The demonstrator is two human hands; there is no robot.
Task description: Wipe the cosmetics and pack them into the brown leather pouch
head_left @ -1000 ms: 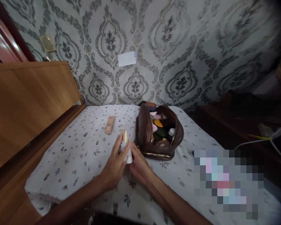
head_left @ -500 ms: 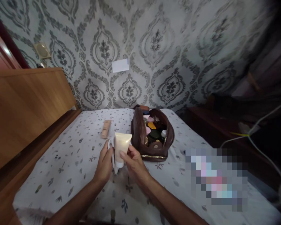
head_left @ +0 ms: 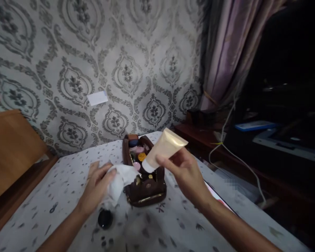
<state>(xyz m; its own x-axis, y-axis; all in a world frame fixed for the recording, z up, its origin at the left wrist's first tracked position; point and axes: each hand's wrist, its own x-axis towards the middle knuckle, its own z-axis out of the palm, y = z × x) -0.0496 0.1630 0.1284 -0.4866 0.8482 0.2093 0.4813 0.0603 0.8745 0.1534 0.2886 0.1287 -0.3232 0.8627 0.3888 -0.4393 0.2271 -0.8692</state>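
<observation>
My right hand [head_left: 186, 171] is closed around a cream-coloured squeeze tube [head_left: 165, 147], its white cap tilted down to the left over the brown bag. In my left hand [head_left: 98, 185] is a crumpled white cloth or tissue [head_left: 120, 178], with one end sticking out toward the bag. The open brown bag [head_left: 147, 194] stands on the bed beyond both hands and holds several cosmetics, among them a pink round item [head_left: 137, 166] and an orange one [head_left: 142, 156]. Partly hidden behind my left hand lies a beige tube [head_left: 93, 166].
A round black item [head_left: 105, 219] lies on the patterned sheet below the white cloth. To the left is a wooden headboard [head_left: 13, 150]. A phone or tablet [head_left: 217, 197] lies partly behind my right forearm. A white cable [head_left: 246, 157] hangs at the right, near dark furniture.
My view has turned to the right. The cream tube has moved away from the cloth, up and right over the bag. The black round item now shows on the bed.
</observation>
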